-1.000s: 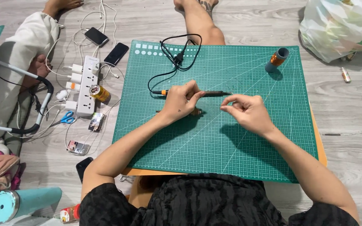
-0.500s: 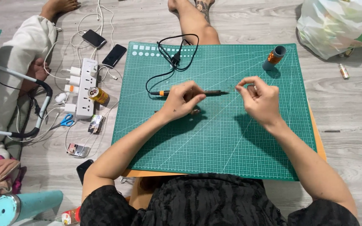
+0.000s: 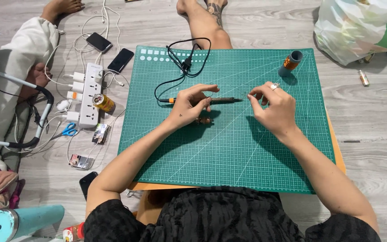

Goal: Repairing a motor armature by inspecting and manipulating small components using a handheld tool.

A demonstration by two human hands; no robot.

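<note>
While the left hand (image 3: 189, 105) rests over the handle of the soldering iron (image 3: 211, 101), its fingers curl loosely around the shaft, thumb extended above it, and the iron lies nearly flat on the green cutting mat (image 3: 229, 152) with its tip pointing toward the right hand (image 3: 272, 107). The right hand hovers just beside that tip, thumb and forefinger pressed together as if pinching something very thin; what they hold is too small to tell. A small brown component (image 3: 203, 120) lies on the mat directly under the left palm.

Hazards, as judged from this position:

- Burn risk. The right fingertips sit close to the iron tip. If the iron is powered, a small slip of either hand is likely to bring skin onto hot metal.
- Cord snag. The black cord (image 3: 182, 67) loops across the upper mat. A tug may pull the iron out of the loose grip.
- Mat damage. A hot tip lying low over the mat may scorch it.
- Lost part. The component under the palm may be swept away by the wrist.
- Wire supply. The copper wire spool (image 3: 290, 62) stands well apart at the mat's far corner; reaching for it would carry an arm over the tip.
</note>
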